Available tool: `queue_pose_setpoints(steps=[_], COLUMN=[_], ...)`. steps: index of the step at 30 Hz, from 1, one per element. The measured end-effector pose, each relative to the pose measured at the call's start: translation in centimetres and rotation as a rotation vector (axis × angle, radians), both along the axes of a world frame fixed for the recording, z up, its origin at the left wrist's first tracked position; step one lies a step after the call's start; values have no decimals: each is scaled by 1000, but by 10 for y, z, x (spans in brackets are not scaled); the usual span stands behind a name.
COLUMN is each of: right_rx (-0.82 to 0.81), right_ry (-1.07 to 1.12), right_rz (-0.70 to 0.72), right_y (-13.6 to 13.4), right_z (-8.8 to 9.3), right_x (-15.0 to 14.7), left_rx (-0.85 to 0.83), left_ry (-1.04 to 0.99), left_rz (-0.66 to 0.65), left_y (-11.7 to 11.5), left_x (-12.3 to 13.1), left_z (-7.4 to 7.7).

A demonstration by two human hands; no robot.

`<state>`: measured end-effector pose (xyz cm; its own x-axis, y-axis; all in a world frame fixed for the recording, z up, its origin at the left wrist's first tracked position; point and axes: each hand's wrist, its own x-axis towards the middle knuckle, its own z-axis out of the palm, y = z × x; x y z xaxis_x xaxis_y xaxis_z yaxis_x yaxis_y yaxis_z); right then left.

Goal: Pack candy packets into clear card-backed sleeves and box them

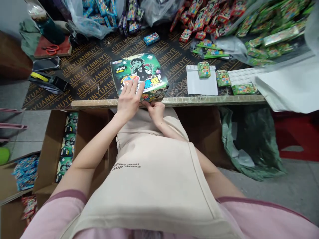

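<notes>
A green printed cardboard box (139,68) with a cartoon vampire on its lid stands on the table at the front edge, turned slightly askew. My left hand (129,99) lies over the lid's near part, its fingers stretched out flat on the print. Lower down, my right hand (157,113) is curled against the box's near bottom edge, with the thumb side touching it. Its fingertips are partly hidden. A small blue packet (151,39) lies behind the box. To the right, a small green packet (204,69) rests on a white paper sheet (201,87).
Red packets (199,16) and green packets (274,33) are heaped at the back right. On the left are red-handled scissors (51,49), a tape dispenser (50,81) and a dark bottle (50,28). Below stands a carton (50,149) holding green boxes; a green bag (251,142) hangs right.
</notes>
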<state>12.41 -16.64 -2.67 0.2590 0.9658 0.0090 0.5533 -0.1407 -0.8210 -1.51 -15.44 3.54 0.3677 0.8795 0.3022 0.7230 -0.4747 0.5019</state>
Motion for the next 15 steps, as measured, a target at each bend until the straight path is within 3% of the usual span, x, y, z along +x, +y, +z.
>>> queue_pose_setpoints(steps=[5, 10, 12, 15], right_rx=[13, 210, 323, 405], right_ry=[-176, -88, -44, 95], right_rz=[76, 128, 78, 10], right_y=[-13, -32, -25, 8], right_z=[-4, 17, 25, 30], right_x=[24, 60, 74, 89], left_rx=[52, 105, 95, 74], left_ry=[182, 302, 292, 189], left_rz=[14, 175, 175, 131], left_y=[-6, -5, -3, 3], left_x=[8, 21, 22, 14], left_z=[6, 0, 0, 5])
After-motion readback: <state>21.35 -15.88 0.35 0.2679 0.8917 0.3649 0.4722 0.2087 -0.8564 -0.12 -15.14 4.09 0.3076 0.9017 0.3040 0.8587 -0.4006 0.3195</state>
